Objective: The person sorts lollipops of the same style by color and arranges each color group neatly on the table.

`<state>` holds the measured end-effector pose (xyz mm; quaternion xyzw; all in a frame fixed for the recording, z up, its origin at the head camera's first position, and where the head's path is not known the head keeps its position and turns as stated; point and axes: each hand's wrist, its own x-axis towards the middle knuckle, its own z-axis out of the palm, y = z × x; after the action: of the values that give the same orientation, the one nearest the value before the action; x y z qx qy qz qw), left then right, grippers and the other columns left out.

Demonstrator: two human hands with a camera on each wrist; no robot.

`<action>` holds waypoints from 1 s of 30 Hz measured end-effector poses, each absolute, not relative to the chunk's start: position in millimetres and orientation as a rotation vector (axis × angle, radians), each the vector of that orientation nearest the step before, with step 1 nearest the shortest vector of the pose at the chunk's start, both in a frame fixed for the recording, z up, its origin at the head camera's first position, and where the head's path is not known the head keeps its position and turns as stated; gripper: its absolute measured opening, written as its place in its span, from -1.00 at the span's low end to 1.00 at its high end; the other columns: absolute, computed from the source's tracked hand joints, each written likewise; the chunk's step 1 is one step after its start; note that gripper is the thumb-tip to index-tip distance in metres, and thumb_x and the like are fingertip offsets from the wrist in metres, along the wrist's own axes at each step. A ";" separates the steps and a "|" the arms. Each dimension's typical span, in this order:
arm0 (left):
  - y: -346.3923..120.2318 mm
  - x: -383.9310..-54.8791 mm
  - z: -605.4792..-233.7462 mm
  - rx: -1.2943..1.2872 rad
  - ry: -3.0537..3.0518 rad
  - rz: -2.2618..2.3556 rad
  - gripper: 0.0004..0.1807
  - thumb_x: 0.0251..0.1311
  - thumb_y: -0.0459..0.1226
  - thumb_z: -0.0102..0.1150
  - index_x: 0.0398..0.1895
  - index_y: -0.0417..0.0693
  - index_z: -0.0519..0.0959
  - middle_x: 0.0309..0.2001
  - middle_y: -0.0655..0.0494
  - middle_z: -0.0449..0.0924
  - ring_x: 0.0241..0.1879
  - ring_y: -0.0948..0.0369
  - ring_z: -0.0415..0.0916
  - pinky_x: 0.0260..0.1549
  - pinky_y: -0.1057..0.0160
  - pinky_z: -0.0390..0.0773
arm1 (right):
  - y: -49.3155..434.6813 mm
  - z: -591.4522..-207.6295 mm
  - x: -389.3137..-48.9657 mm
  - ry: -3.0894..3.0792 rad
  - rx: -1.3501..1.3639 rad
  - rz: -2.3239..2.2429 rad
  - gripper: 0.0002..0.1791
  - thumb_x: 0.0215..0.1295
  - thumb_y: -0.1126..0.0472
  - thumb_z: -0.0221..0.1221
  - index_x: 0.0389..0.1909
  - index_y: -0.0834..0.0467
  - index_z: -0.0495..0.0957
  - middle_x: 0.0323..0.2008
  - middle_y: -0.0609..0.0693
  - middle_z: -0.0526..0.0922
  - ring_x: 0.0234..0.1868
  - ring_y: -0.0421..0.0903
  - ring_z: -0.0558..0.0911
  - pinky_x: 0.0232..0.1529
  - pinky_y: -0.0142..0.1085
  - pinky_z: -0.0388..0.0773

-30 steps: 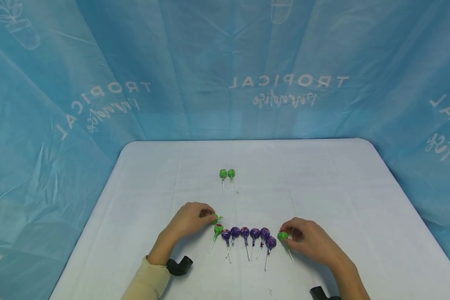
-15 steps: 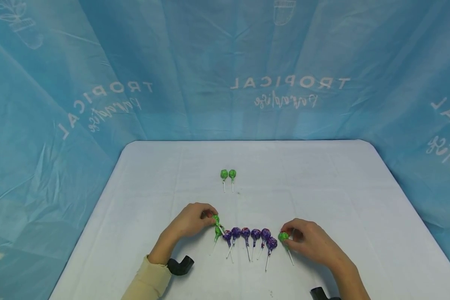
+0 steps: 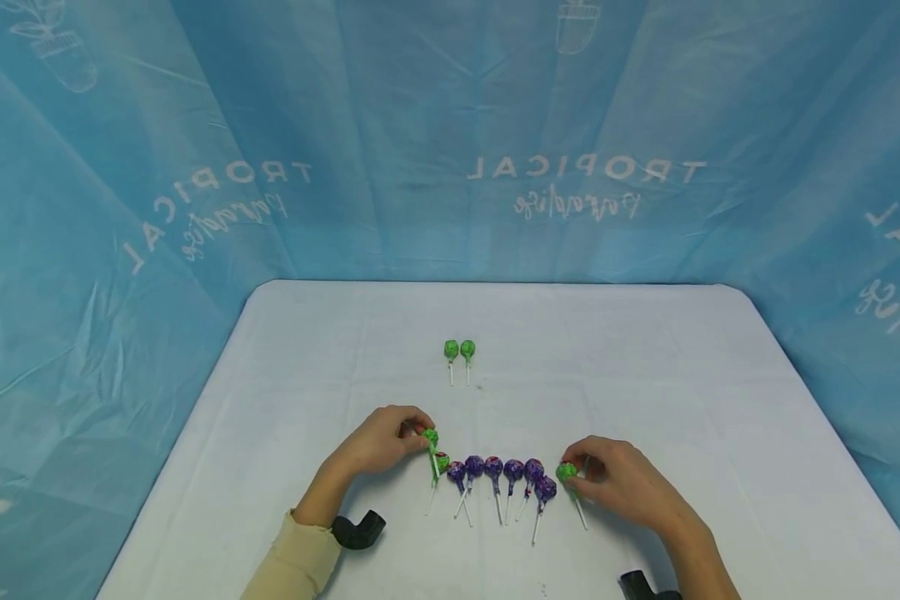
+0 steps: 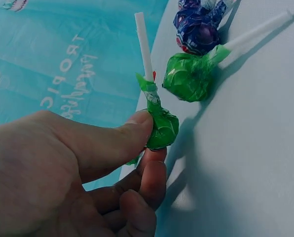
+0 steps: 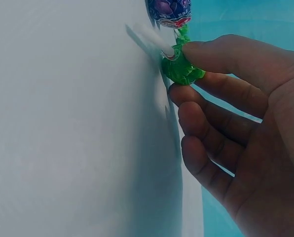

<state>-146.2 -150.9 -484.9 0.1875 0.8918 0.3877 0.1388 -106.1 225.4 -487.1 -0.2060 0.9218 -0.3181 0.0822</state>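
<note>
The person's left hand point(image 3: 386, 437) pinches a green lolly point(image 4: 163, 129) between thumb and forefinger, its stick aimed back toward the body. Just beside it, a second green lolly point(image 4: 189, 76) lies on the white table point(image 3: 607, 358), at the left end of a row; I can't tell whether the two touch. Six purple lollies point(image 3: 493, 467) carry the row on to the right, sticks toward the person, two of those sticks crossing near the left end; the rightmost purple one sits a little closer to the body. Just past it, the right hand point(image 3: 618, 475) has thumb and fingertips clamped on another green lolly point(image 5: 179, 69). Farther back, well apart from the row, two more greens point(image 3: 452, 349) lie side by side. A blue curtain point(image 3: 420, 100) hangs behind.
</note>
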 end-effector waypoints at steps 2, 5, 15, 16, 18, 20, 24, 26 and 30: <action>-151.9 -147.5 -483.3 0.514 2.588 1.138 -0.84 0.22 -0.26 0.26 -0.14 0.03 0.62 -0.31 0.26 0.52 -0.34 0.25 0.43 -0.29 0.16 0.43 | 225.6 -487.4 -106.2 2.755 -0.614 -0.948 -0.78 0.11 0.15 0.38 -0.21 -0.06 0.63 -0.37 -0.32 0.56 -0.41 -0.34 0.49 -0.37 -0.36 0.48; -153.5 -150.0 -479.0 0.476 2.602 1.167 -0.83 0.23 -0.28 0.26 -0.12 0.02 0.61 -0.28 0.24 0.54 -0.32 0.25 0.44 -0.27 0.14 0.44 | 226.3 -487.4 -106.2 2.758 -0.619 -0.945 -0.77 0.11 0.16 0.38 -0.20 -0.05 0.62 -0.37 -0.33 0.56 -0.42 -0.35 0.48 -0.37 -0.36 0.48; -155.3 -154.9 -477.1 0.435 2.643 1.144 -0.82 0.22 -0.27 0.26 -0.11 0.00 0.62 -0.26 0.24 0.55 -0.31 0.26 0.45 -0.26 0.15 0.44 | 226.5 -486.6 -105.7 2.749 -0.628 -0.947 -0.77 0.11 0.15 0.37 -0.19 -0.04 0.62 -0.36 -0.32 0.57 -0.42 -0.35 0.49 -0.38 -0.36 0.48; -155.2 -155.1 -476.7 0.433 2.646 1.146 -0.82 0.22 -0.28 0.27 -0.11 0.00 0.62 -0.27 0.24 0.55 -0.31 0.26 0.45 -0.26 0.15 0.44 | 226.4 -486.7 -105.6 2.753 -0.626 -0.944 -0.77 0.11 0.15 0.38 -0.19 -0.04 0.62 -0.36 -0.32 0.57 -0.42 -0.35 0.49 -0.38 -0.36 0.48; -154.9 -155.5 -476.4 0.432 2.649 1.152 -0.81 0.22 -0.28 0.26 -0.11 -0.01 0.62 -0.27 0.24 0.55 -0.31 0.25 0.44 -0.27 0.15 0.44 | 226.4 -486.8 -105.4 2.758 -0.619 -0.938 -0.76 0.10 0.16 0.38 -0.19 -0.04 0.63 -0.37 -0.32 0.57 -0.42 -0.35 0.48 -0.38 -0.36 0.48; -154.2 -155.8 -475.9 0.423 2.653 1.162 -0.81 0.22 -0.28 0.27 -0.10 -0.01 0.62 -0.27 0.23 0.55 -0.32 0.25 0.44 -0.28 0.15 0.45 | 226.4 -486.9 -105.1 2.761 -0.615 -0.932 -0.76 0.09 0.17 0.38 -0.20 -0.04 0.63 -0.37 -0.33 0.57 -0.42 -0.35 0.48 -0.38 -0.36 0.48; -153.5 -160.1 -476.4 0.380 2.680 1.175 -0.82 0.22 -0.27 0.26 -0.11 0.00 0.62 -0.26 0.25 0.54 -0.33 0.26 0.44 -0.32 0.17 0.44 | 226.3 -487.2 -104.8 2.759 -0.621 -0.931 -0.77 0.09 0.18 0.38 -0.21 -0.04 0.63 -0.38 -0.33 0.57 -0.42 -0.35 0.48 -0.37 -0.36 0.48; -152.9 -165.0 -476.4 0.356 2.710 1.178 -0.82 0.22 -0.28 0.27 -0.11 0.01 0.62 -0.25 0.25 0.54 -0.34 0.27 0.43 -0.34 0.18 0.45 | 226.0 -487.2 -104.9 2.760 -0.629 -0.936 -0.77 0.09 0.18 0.38 -0.21 -0.04 0.63 -0.38 -0.33 0.56 -0.42 -0.35 0.49 -0.38 -0.36 0.48; -151.5 -178.1 -475.1 0.332 2.763 1.149 -0.81 0.22 -0.28 0.27 -0.10 0.00 0.62 -0.25 0.22 0.54 -0.34 0.26 0.43 -0.33 0.18 0.44 | 225.5 -487.1 -105.3 2.761 -0.632 -0.956 -0.77 0.10 0.18 0.38 -0.21 -0.05 0.62 -0.37 -0.32 0.57 -0.42 -0.34 0.49 -0.38 -0.36 0.48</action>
<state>-178.1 -151.5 -475.1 0.1100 0.9158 0.3807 0.0654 -105.3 225.5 -487.1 -0.2109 0.9209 -0.3189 0.0760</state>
